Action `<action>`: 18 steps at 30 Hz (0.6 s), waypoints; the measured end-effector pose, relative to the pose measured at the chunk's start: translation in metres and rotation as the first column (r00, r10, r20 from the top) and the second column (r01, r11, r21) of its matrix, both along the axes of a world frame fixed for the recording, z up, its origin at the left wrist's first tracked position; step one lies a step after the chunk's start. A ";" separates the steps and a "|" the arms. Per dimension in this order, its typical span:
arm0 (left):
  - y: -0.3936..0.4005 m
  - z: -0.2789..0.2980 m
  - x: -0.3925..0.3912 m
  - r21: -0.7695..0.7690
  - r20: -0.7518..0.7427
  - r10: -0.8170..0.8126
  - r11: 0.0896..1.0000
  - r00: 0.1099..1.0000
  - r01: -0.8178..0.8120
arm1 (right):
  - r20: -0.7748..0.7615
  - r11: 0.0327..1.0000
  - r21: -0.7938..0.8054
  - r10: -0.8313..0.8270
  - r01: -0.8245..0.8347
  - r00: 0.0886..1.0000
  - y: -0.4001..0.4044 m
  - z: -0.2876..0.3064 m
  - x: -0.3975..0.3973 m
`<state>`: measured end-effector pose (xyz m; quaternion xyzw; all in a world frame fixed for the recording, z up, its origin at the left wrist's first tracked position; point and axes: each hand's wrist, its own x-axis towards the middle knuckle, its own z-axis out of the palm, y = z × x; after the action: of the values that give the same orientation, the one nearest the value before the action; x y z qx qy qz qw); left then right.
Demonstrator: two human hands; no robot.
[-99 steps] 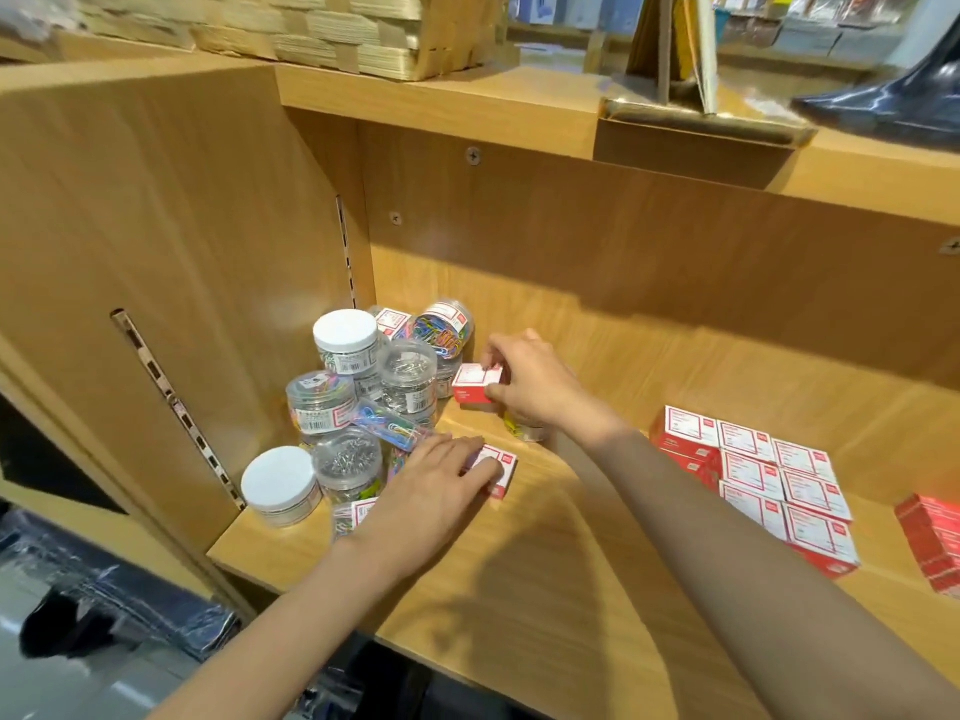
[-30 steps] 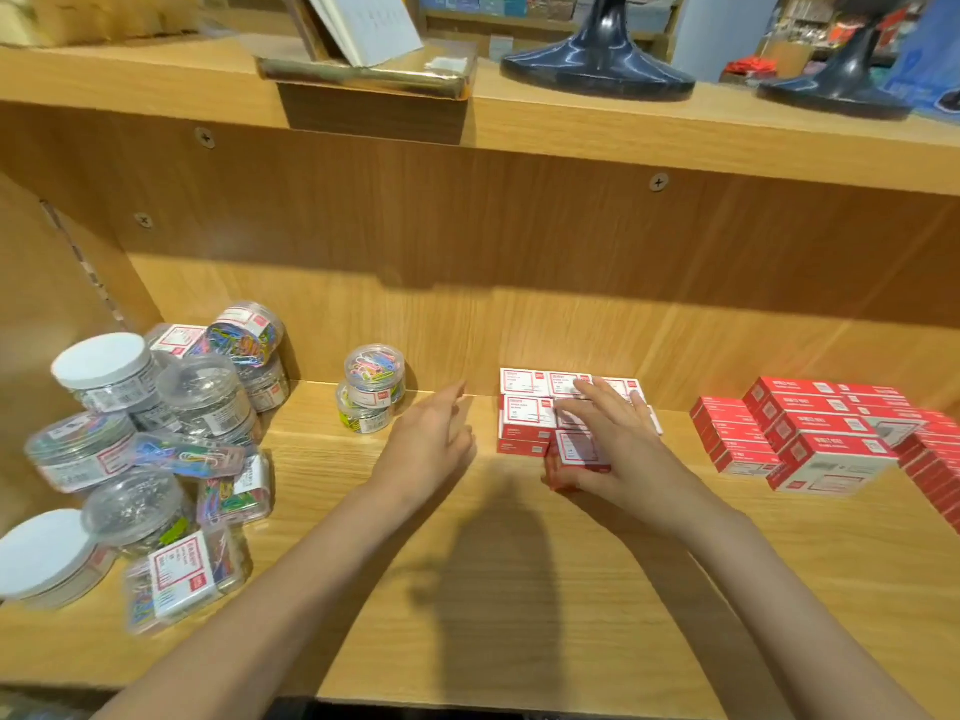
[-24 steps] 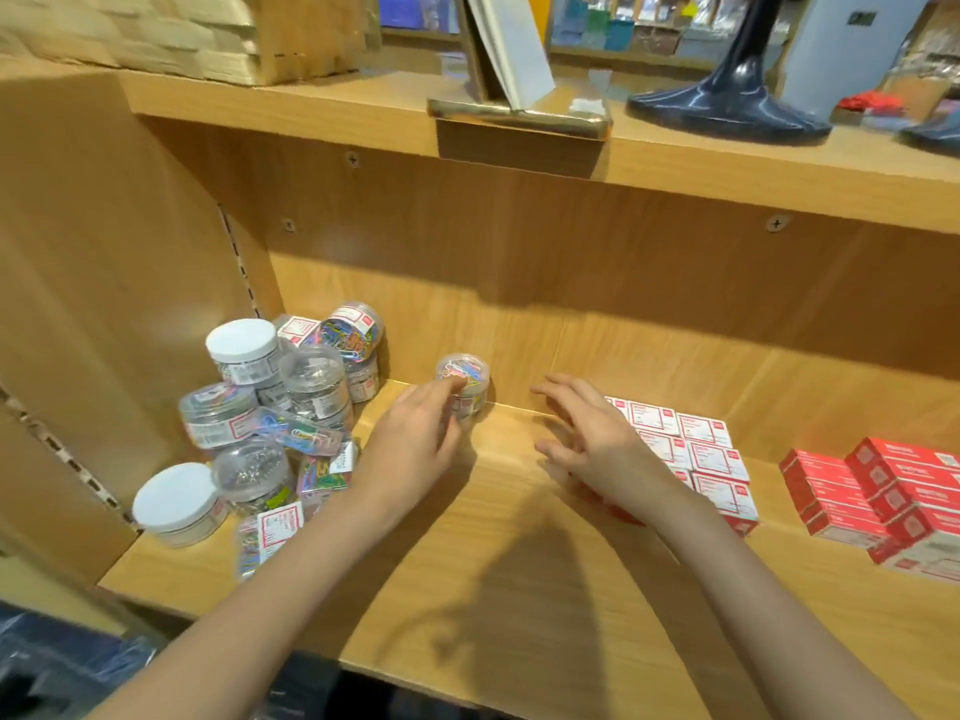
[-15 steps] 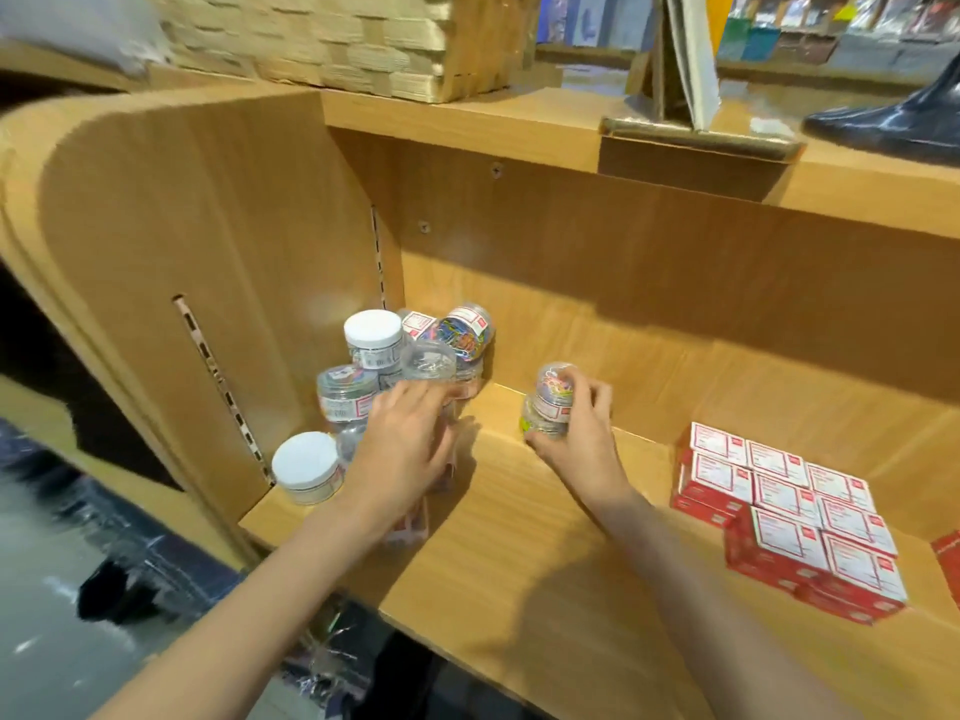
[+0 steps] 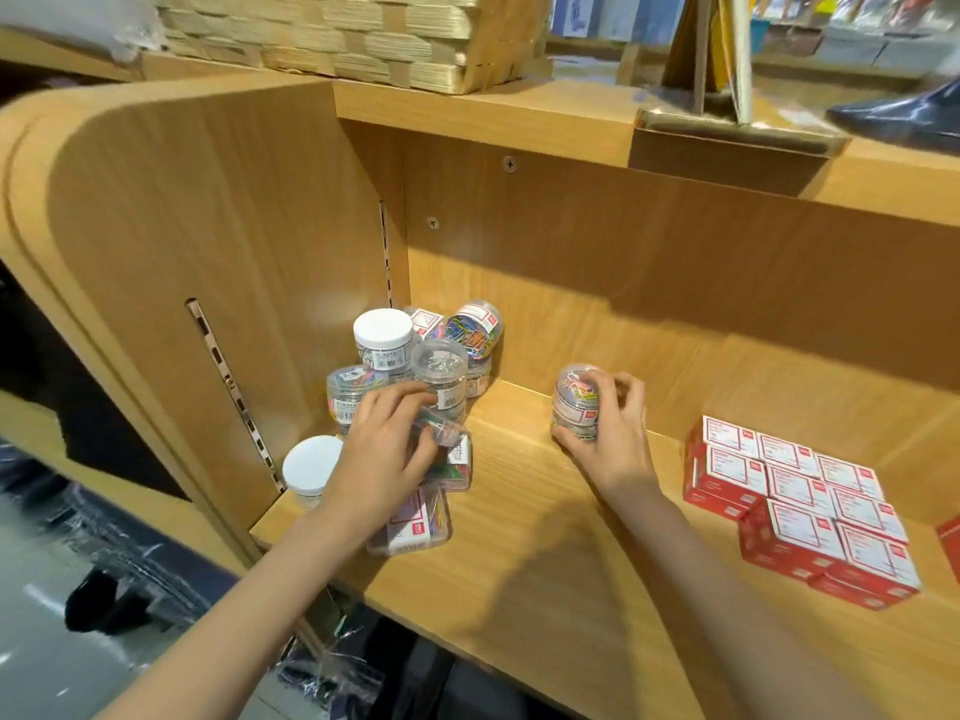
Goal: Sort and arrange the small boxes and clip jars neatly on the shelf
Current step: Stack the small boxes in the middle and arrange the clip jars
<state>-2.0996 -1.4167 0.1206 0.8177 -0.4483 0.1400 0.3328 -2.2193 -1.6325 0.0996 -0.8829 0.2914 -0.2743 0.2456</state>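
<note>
A jumbled pile of clear clip jars (image 5: 441, 366) fills the shelf's left corner, some upright, some on their sides. My left hand (image 5: 387, 454) reaches into the pile and grips a clear jar of coloured clips (image 5: 440, 431) lying on its side. My right hand (image 5: 610, 433) curls round two stacked jars of coloured clips (image 5: 574, 402) standing apart on the wooden shelf (image 5: 519, 553). Red and white small boxes (image 5: 800, 506) sit in a neat two-layer block at the right.
Two white-lidded jars, one at the pile's top (image 5: 383, 332) and one at the front left (image 5: 310, 467), frame the pile. A flat clear clip box (image 5: 415, 522) lies near the shelf's front edge. The side panel (image 5: 208, 226) bounds the left; a woven basket (image 5: 363, 39) stands above.
My left hand has closed round a jar lying in the pile. My right hand keeps its hold on the stacked jars. The view has shifted slightly closer.
</note>
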 end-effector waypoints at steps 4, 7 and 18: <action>0.006 -0.002 0.005 -0.004 -0.014 0.011 1.000 1.000 -0.011 | 0.128 0.995 -0.091 0.047 -0.036 0.991 0.015 0.027 0.004; 0.010 -0.004 0.009 0.033 -0.023 0.004 0.999 1.000 -0.003 | 0.108 0.965 -0.111 0.250 -0.238 0.962 0.028 0.046 0.029; 0.014 -0.004 0.013 0.121 -0.036 -0.045 0.991 0.998 0.049 | -0.267 0.708 -0.607 0.246 -0.361 0.932 0.012 0.054 0.106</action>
<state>-2.0870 -1.4029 0.1164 0.8280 -0.4694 0.0913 0.2929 -2.1138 -1.6205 0.1539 -0.9682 0.0485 -0.2388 -0.0570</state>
